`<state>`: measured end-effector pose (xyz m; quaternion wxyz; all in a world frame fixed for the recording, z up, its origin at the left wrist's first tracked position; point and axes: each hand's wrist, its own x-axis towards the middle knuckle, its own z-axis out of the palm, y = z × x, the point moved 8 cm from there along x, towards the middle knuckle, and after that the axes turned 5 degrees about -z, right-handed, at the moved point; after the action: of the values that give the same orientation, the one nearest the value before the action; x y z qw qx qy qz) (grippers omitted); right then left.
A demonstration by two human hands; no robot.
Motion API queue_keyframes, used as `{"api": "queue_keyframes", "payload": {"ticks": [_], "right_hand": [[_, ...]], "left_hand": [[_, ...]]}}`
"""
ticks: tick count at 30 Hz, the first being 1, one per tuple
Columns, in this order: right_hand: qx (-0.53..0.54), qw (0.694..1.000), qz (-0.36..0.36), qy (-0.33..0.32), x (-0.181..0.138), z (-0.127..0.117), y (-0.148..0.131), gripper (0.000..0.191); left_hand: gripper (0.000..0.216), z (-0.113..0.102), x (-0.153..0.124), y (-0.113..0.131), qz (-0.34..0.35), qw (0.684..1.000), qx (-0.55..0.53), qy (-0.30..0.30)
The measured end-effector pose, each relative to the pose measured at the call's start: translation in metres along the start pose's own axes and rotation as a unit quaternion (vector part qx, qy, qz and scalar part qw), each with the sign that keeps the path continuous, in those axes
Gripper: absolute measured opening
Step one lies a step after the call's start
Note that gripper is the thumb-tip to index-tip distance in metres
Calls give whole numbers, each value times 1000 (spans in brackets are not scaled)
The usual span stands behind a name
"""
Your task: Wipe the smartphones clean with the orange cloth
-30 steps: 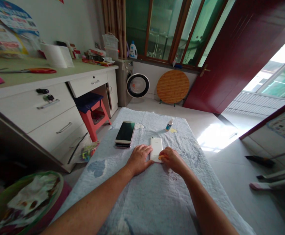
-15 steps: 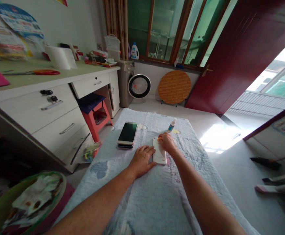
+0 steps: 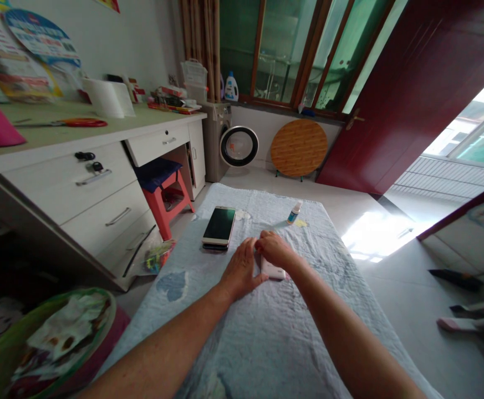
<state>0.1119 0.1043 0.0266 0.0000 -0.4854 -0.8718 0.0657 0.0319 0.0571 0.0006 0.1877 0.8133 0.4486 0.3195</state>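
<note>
A white phone [image 3: 273, 270] lies face down on the pale blue cloth [image 3: 266, 343] covering the table. My left hand [image 3: 240, 270] rests flat beside its left edge, fingers stretched out and touching it. My right hand [image 3: 274, 250] lies over the upper part of the phone with fingers curled; an orange thing was in it earlier, and I cannot make it out now. Two stacked phones [image 3: 219, 228], the top one dark-screened with a gold rim, lie to the left. A small bottle [image 3: 294, 213] with a blue label stands further back, beside a yellow scrap [image 3: 301, 223].
A desk with drawers [image 3: 79, 183] runs along the left, a red stool [image 3: 162, 191] under it. A green basin of rubbish [image 3: 42, 343] sits at the near left. A washing machine [image 3: 225, 141] and a round wooden board [image 3: 299, 147] stand at the far wall. A red door [image 3: 408, 83] is open on the right.
My right hand moved from the phone's near right corner up to its top edge, then left across its upper part. My left hand stayed at the phone's left side.
</note>
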Motion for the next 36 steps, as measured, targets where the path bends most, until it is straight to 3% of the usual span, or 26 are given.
{"api": "queue_keyframes", "payload": {"ticks": [7, 10, 14, 21, 30, 36], "right_hand": [[65, 995, -72, -10, -36, 2, -33, 15], [138, 989, -57, 7, -51, -1, -34, 17], [199, 978, -9, 60, -62, 0, -20, 19], [151, 969, 116, 157, -68, 3, 30, 21], [90, 941, 254, 204, -101, -3, 73, 18], [23, 942, 296, 156, -107, -2, 77, 20]], "left_hand": [[100, -3, 0, -2, -25, 1000, -12, 5], [96, -3, 0, -1, -9, 1000, -7, 3], [82, -1, 1, 0, 1, 999, 22, -29], [59, 4, 1, 6, 6, 992, 73, -106], [60, 5, 1, 4, 6, 993, 64, -103], [62, 1, 2, 1, 6, 996, 44, -80]]}}
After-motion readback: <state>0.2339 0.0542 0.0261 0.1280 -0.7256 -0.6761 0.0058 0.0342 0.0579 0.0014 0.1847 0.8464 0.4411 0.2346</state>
